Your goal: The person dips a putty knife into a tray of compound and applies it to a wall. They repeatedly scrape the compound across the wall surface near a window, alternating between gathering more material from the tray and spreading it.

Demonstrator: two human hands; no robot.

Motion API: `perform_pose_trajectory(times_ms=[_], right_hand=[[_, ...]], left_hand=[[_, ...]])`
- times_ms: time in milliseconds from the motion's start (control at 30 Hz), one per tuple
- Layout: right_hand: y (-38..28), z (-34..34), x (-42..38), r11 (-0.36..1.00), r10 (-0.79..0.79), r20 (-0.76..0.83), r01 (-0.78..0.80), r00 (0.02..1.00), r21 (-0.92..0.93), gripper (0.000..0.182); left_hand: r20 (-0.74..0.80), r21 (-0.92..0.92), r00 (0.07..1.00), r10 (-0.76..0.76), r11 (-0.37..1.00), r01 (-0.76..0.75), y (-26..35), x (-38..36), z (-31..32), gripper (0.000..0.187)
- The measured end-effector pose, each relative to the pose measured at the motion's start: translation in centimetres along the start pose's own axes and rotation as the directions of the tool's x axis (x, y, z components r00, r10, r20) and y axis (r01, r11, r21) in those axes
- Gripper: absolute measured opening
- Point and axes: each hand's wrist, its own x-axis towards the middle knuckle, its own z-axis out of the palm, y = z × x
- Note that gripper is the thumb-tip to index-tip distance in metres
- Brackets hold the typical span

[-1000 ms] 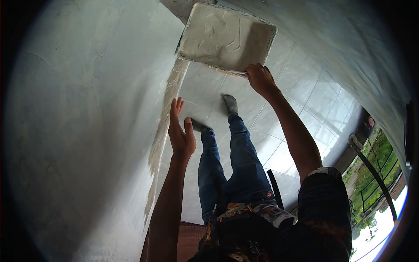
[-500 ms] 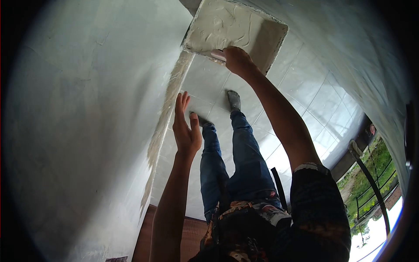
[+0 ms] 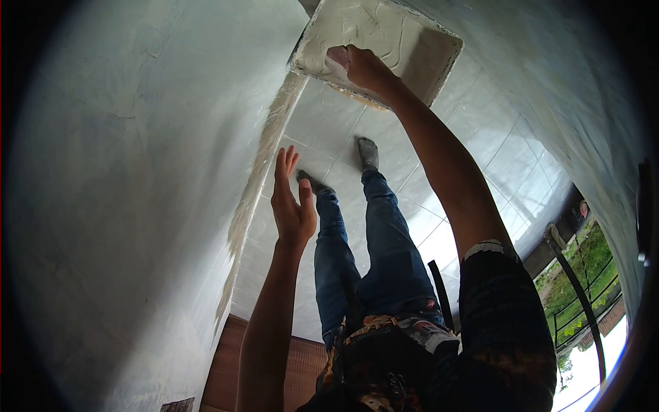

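My right hand (image 3: 371, 70) is closed on a putty knife, its flat pinkish blade (image 3: 338, 58) lying over the pale paste in a large rectangular tray (image 3: 449, 51). Smooth ridges and swirls mark the paste (image 3: 374, 27), and the tray's rim is crusted with it. The handle is mostly hidden inside my fist. Held up with fingers stretched and thumb apart, my left hand (image 3: 294, 206) has nothing in it. It appears in front of the tiled floor, beside the wall's lower edge.
A pale, smeared wall (image 3: 137, 172) rises on the left, with a rough beige strip (image 3: 264, 154) along its base. Grey tiles (image 3: 322, 117) cover the floor under my feet. Another smeared wall (image 3: 570, 89) stands at right, near an opening onto grass (image 3: 583, 268). A brown panel (image 3: 302, 364) lies behind me.
My right hand has moved from the tray's near rim farther in over the paste, and more of the blade now shows. The left hand keeps its open pose.
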Motion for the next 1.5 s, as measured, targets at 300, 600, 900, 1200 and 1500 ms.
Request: perform_pose_trajectory(times_ms=[300,600,900,1200,1500], right_hand=[[-0.2,1.0,3.1,0.984,-0.014,0.188,0.047,0.982,-0.173,0.034],[-0.8,-0.7,6.5,0.967,0.009,0.479,0.114,0.878,-0.229,0.044],[2.8,-3.4,6.8,0.989,0.107,0.709,-0.150,0.698,-0.002,0.037],[2.1,-7.3,-8.8,0.388,-0.259,0.702,-0.594,0.663,0.704,0.048],[-11.8,-11.7,-21.4,-0.023,-0.332,0.302,-0.328,0.893,0.944,0.036]], left_hand=[[-0.004,-0.012,1.000,-0.024,1.000,0.024,-0.6,-0.5,-0.5,0.063],[-0.021,-0.009,0.998,-0.064,0.998,0.063,-1.1,-1.7,-0.6,0.067],[-0.034,-0.056,0.996,-0.077,0.996,0.075,-0.4,-2.8,0.1,0.066],[-0.141,-0.030,0.989,-0.037,0.999,0.033,4.3,-2.2,-2.1,0.068],[-0.307,0.079,0.927,0.217,0.976,-0.202,13.5,-1.9,-10.6,0.069]])
